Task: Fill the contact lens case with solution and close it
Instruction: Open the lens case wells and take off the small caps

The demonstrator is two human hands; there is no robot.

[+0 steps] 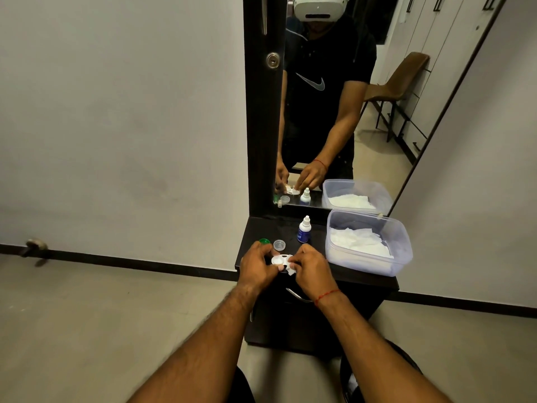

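Note:
A white contact lens case (pixel 279 260) lies uncapped near the front edge of a small dark cabinet top (pixel 255 231). My left hand (pixel 258 264) grips the case at its left end. My right hand (pixel 309 264) pinches a small piece of white tissue (pixel 291 269) against the case's right side. A green cap (pixel 264 241) and a clear cap (pixel 279 244) lie just behind the case. The small solution bottle (pixel 304 229), white with a blue label and its cap on, stands upright further back.
A clear plastic tub (pixel 402 242) holding white tissues sits at the right of the cabinet top. A tall mirror (pixel 334 112) stands behind it, reflecting me and a brown chair. A metal drawer handle (pixel 296 296) sits below the front edge.

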